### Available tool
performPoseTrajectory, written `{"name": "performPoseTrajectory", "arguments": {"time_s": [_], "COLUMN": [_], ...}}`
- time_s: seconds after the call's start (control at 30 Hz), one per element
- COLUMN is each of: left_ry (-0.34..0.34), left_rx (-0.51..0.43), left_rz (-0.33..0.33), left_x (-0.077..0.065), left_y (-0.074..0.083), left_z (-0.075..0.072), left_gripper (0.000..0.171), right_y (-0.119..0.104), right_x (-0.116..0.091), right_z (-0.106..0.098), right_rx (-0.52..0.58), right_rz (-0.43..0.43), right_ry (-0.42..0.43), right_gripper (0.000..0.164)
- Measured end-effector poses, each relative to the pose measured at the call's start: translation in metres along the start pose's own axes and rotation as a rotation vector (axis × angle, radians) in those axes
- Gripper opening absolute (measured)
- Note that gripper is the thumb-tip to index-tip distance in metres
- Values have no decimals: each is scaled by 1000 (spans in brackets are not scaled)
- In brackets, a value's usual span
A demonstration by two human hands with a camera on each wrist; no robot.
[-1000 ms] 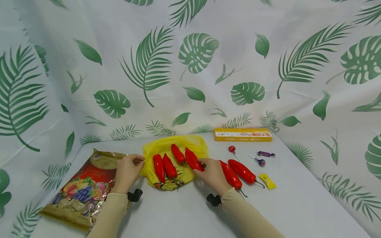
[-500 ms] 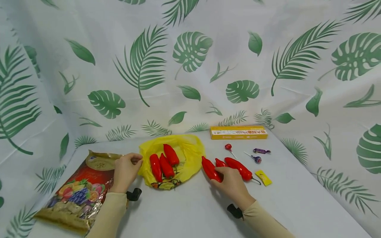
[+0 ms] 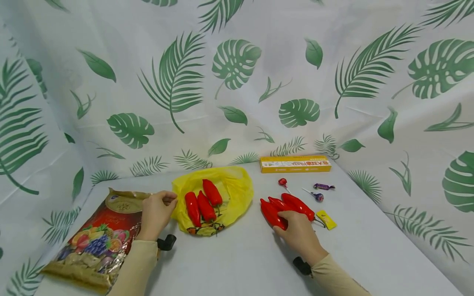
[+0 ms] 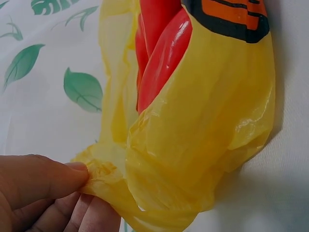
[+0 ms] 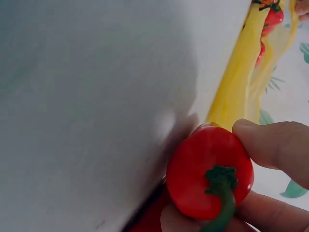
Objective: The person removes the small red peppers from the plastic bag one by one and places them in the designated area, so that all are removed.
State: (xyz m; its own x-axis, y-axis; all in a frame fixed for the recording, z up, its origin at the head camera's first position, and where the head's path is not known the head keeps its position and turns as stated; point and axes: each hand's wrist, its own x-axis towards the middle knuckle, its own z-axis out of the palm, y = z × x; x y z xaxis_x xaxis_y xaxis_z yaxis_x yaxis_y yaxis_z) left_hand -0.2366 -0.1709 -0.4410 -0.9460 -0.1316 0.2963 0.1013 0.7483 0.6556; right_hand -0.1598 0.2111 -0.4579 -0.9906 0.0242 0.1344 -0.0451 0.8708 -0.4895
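A yellow plastic bag (image 3: 237, 197) lies spread on the table with three red peppers (image 3: 206, 207) in its mouth. At its left edge my left hand (image 3: 157, 213) pinches the thin plastic; thumb and fingers show on the bag's rim (image 4: 104, 174) in the left wrist view. My right hand (image 3: 300, 234) grips a red pepper (image 3: 272, 213) to the right of the bag, thumb on one side and fingers on the other. The right wrist view shows that pepper's green stem (image 5: 222, 183) end-on. Two more red peppers (image 3: 296, 203) lie right beside the held one.
A large candy packet (image 3: 100, 238) lies left, partly behind the left arm. At the back right stands a yellow pasta box (image 3: 295, 164). A red lollipop (image 3: 283, 182), a purple lollipop (image 3: 317, 196), a purple-wrapped candy (image 3: 324, 186) and a yellow packet (image 3: 326, 220) lie right of the bag.
My right hand has carried one pepper out of the bag, rightward to beside the two other peppers. My left hand keeps its pinch on the bag. The head view has shifted slightly.
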Motion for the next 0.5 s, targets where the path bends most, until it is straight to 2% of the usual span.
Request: {"name": "performPoseTrajectory", "arguments": {"time_s": [0.2,0.5], "left_ry": [-6,5], "left_rx": [8,13], "left_rz": [-26,19], "left_x": [-3,0], "left_y": [-3,-2], "left_z": [0,2], "left_gripper": [12,11], "right_y": [7,7], "right_x": [1,2], "right_z": [-2,-7], "right_rx": [-18,-70], "right_rz": [16,40], "right_ry": [-23,-37], "right_gripper": [55,57]}}
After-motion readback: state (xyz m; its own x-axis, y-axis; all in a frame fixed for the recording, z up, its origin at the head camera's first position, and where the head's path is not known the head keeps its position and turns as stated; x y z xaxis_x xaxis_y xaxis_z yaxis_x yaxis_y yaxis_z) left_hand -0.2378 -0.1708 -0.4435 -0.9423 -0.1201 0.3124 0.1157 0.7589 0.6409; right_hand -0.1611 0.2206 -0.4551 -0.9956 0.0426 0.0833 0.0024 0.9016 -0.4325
